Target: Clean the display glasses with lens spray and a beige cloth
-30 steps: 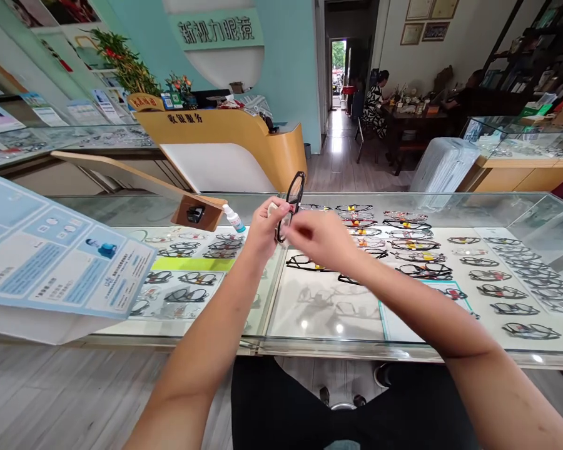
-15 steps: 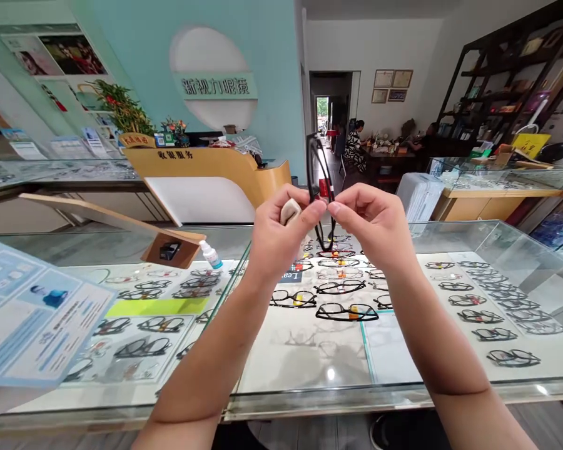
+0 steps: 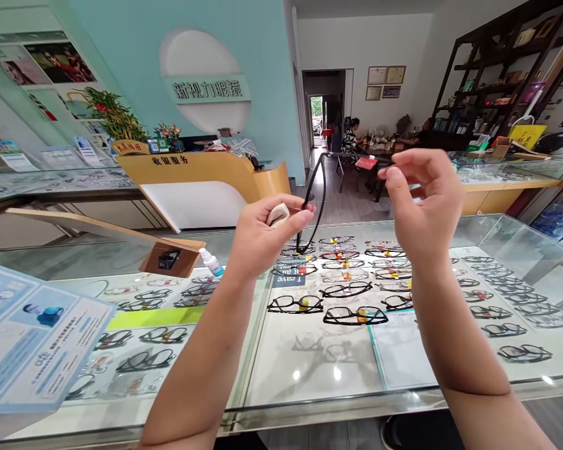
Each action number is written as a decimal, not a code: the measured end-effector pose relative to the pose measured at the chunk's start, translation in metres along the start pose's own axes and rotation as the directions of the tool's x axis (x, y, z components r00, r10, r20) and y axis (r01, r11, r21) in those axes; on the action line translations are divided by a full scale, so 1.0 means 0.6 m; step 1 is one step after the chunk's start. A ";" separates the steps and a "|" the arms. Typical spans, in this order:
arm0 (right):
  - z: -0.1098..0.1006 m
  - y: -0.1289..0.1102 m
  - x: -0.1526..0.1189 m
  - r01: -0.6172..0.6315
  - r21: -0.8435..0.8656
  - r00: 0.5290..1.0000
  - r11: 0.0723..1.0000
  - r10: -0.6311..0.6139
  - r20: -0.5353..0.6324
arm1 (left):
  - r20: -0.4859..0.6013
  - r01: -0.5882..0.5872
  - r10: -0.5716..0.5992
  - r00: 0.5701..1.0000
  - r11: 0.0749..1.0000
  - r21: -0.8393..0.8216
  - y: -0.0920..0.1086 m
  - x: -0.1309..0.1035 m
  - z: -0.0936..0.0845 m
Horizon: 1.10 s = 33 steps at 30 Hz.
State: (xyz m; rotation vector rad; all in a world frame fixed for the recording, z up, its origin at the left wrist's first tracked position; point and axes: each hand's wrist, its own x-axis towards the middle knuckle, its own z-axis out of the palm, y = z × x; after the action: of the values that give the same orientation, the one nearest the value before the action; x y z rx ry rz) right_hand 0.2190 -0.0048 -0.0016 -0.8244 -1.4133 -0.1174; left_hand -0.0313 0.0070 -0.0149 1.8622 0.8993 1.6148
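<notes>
My left hand (image 3: 274,231) pinches the rim of a pair of black-framed eyeglasses (image 3: 323,194) between thumb and fingers, above the glass display case. A bunched off-white cloth (image 3: 278,215) is tucked in the same hand. One temple of the eyeglasses stretches to the right, with a small red tag (image 3: 366,162) on it. My right hand (image 3: 425,200) is at the far end of that temple, its fingers curled around the tip, which they partly hide. Below both hands, rows of eyeglasses (image 3: 355,314) lie in the display case (image 3: 309,375).
A spray bottle (image 3: 211,262) and a tilted wooden-framed mirror (image 3: 169,256) stand on the left. A blue printed leaflet (image 3: 42,337) juts in at the left edge. Behind are a yellow and white counter (image 3: 192,194) and seated people (image 3: 351,134) farther back.
My right hand has moved right and up, away from my left, and a temple of the eyeglasses has swung outward. My left hand keeps its hold and has shifted slightly left.
</notes>
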 end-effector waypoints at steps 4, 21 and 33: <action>0.007 -0.021 -0.006 0.136 -0.192 0.990 0.972 -0.126 0.062 | 0.021 0.005 -0.004 1.000 1.000 -0.016 0.012 -0.009 0.011; 0.032 -0.010 -0.022 0.212 -0.294 0.955 0.932 -0.134 0.265 | -0.128 -0.002 -0.003 0.992 0.999 -0.039 0.018 -0.011 0.023; 0.023 -0.013 -0.022 0.113 -0.252 0.899 0.961 0.009 0.437 | -0.295 -0.048 0.016 0.955 0.994 -0.099 0.008 -0.003 0.025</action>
State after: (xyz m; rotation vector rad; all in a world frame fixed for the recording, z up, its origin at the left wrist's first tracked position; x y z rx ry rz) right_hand 0.2010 -0.0079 -0.0107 -1.0867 -1.8721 -0.1803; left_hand -0.0156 0.0032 -0.0146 1.5983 0.8881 1.9560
